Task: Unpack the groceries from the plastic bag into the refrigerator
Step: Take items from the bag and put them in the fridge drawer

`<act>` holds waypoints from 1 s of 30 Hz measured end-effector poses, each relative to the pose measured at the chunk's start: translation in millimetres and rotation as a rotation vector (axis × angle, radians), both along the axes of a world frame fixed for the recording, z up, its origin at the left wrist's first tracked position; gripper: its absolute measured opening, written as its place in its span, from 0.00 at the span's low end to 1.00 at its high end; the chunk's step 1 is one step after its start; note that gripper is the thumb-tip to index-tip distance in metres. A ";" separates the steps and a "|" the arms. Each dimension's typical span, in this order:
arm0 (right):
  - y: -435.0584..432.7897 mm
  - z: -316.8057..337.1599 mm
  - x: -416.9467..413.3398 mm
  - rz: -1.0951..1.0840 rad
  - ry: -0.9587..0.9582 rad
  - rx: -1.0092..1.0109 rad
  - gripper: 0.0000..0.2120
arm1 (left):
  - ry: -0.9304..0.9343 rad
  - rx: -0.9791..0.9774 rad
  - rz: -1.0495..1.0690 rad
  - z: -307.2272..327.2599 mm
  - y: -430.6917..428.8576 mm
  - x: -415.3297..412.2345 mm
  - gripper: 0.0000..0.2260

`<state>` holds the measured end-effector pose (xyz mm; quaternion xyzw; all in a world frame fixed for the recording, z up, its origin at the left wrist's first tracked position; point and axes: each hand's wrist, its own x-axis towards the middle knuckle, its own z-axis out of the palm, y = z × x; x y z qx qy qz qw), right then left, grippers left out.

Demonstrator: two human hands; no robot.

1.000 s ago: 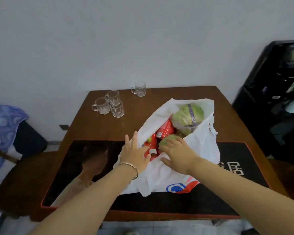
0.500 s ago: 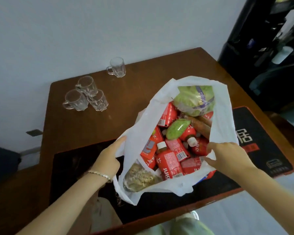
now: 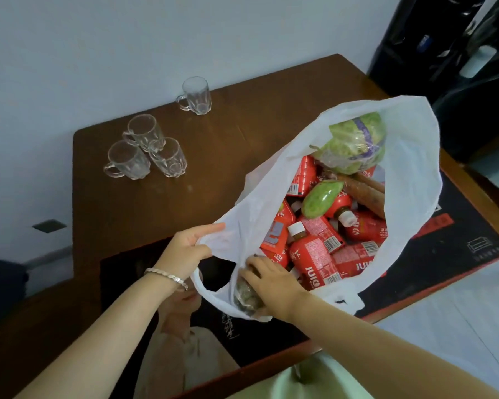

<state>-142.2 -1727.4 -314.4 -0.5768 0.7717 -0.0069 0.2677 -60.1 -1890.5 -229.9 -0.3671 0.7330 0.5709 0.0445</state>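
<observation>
A white plastic bag (image 3: 409, 168) lies open on the brown table (image 3: 213, 156). Inside are several red juice bottles (image 3: 314, 257), a green mango (image 3: 320, 201), a wrapped cabbage (image 3: 355, 142) and brown root vegetables (image 3: 366, 191). My left hand (image 3: 188, 249) grips the bag's near rim and holds it open. My right hand (image 3: 271, 280) reaches into the bag's near corner, its fingers curled over a clear packet of brownish food (image 3: 245, 298).
Three glass mugs (image 3: 144, 154) cluster at the table's far left and a fourth mug (image 3: 196, 95) stands near the wall. A black mat (image 3: 444, 254) covers the table's near part. A dark appliance (image 3: 444, 38) stands at the right.
My right hand has left the bag's right rim and gone down into the near corner onto the brownish packet. My left hand now grips the rim more tightly. The view moved closer.
</observation>
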 end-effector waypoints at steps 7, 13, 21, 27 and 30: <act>15.1 -2.3 8.4 0.015 0.105 0.103 0.39 | 0.012 -0.195 -0.105 -12.2 7.0 7.5 0.25; 30.7 7.2 2.7 -0.097 0.055 0.077 0.24 | 0.014 -0.767 -0.163 -12.3 4.6 5.5 0.16; 72.9 79.0 -26.2 -0.971 -0.396 -0.589 0.19 | 0.441 -1.229 -0.507 8.0 30.6 -23.8 0.08; 91.3 80.1 -57.9 -1.235 -0.370 -0.649 0.15 | -0.153 -1.262 -1.160 -46.7 55.0 -77.1 0.34; 95.9 75.6 -60.9 -1.285 -0.366 -0.621 0.16 | -0.382 -1.292 -1.197 -49.9 40.8 -89.8 0.38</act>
